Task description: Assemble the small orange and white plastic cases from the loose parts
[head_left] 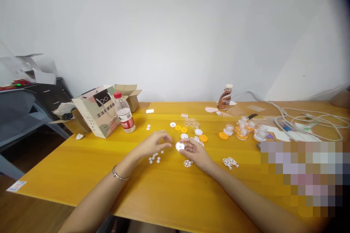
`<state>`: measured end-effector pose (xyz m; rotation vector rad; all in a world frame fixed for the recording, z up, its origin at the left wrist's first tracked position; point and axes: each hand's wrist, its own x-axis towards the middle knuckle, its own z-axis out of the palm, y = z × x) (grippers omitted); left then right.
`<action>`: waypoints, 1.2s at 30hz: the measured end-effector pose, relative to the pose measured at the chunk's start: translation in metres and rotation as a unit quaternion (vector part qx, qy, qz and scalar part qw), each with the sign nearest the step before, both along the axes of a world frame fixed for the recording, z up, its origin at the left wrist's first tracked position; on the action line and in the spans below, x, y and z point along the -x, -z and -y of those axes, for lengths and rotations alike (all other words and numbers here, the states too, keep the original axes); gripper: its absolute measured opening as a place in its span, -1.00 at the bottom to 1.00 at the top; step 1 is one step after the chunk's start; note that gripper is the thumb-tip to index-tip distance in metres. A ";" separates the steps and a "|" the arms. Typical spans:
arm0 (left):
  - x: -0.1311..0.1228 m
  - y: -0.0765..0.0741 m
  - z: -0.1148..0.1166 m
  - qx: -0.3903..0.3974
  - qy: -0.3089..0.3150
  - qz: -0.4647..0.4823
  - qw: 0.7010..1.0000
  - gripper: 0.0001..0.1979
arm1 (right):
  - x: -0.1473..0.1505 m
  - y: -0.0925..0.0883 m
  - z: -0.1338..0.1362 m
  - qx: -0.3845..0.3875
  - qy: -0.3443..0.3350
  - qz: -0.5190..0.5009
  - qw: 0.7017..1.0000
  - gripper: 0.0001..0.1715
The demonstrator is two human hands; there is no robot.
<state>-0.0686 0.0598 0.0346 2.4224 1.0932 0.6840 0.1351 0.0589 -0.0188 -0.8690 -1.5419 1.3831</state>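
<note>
Bag (103, 111) lettered 眼镜; brown bottle (224, 98) by far edge, "NES…" partly legible | white disc (179, 146) over table (164, 196) middle, face toward camera, round, long axis indeterminable | right hand (197, 154) fingers pinching its rim | left hand (154, 143) fingers curved, parted

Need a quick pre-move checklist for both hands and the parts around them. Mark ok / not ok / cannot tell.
1. Right hand gripping the white disc: ok, held at its edge.
2. Left hand free: ok, fingers apart, nothing visible between them.
3. Small white pieces near left hand: ok, scattered on the table beside it.
4. Space around right hand clear: not ok, a white spoked piece lies close by.
5. Detail at the disc's centre: cannot tell, too small.
6. Red-capped bottle upright: ok.
</note>
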 end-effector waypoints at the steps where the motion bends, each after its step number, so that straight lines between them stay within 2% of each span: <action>1: 0.009 -0.001 -0.002 0.024 0.003 -0.026 0.999 -0.85 | -0.001 0.000 0.000 0.001 0.010 0.005 1.000 -0.61; 4: 0.030 -0.001 -0.008 0.061 -0.005 -0.103 0.993 -0.89 | -0.003 0.001 -0.002 0.008 0.029 0.012 0.999 -0.61; 6: 0.034 0.004 -0.012 0.067 -0.017 -0.124 0.990 -0.88 | -0.004 0.001 -0.003 0.011 0.034 0.013 0.999 -0.61; 9: 0.029 0.013 -0.015 0.084 -0.019 -0.136 0.987 -0.82 | -0.003 0.002 -0.004 0.012 0.032 0.012 0.999 -0.62; 12: 0.020 0.021 -0.016 0.096 -0.019 -0.150 0.984 -0.87 | -0.003 0.003 -0.004 0.012 0.028 0.012 0.999 -0.62; 17: 0.010 0.023 -0.011 0.029 -0.033 -0.161 0.986 -0.90 | -0.004 0.005 -0.004 0.020 0.021 0.004 1.000 -0.59; 19: 0.003 0.022 -0.007 0.013 -0.044 -0.123 0.991 -0.88 | -0.004 0.006 -0.004 0.029 0.012 -0.003 0.999 -0.58; 24: -0.022 0.025 0.002 0.050 -0.058 0.058 0.995 -0.81 | -0.002 0.008 -0.003 0.042 -0.016 -0.023 0.999 -0.56; 31: -0.034 0.035 0.005 0.031 -0.086 0.086 0.992 -0.82 | 0.000 0.004 0.000 0.052 -0.030 -0.037 0.998 -0.56; 33: -0.033 0.035 0.007 0.003 -0.077 0.079 0.994 -0.82 | -0.001 0.003 0.000 0.054 -0.028 -0.039 0.997 -0.57; 36: -0.032 0.033 0.010 -0.121 -0.043 0.018 0.992 -0.81 | -0.002 0.002 0.000 0.054 -0.024 -0.044 0.997 -0.58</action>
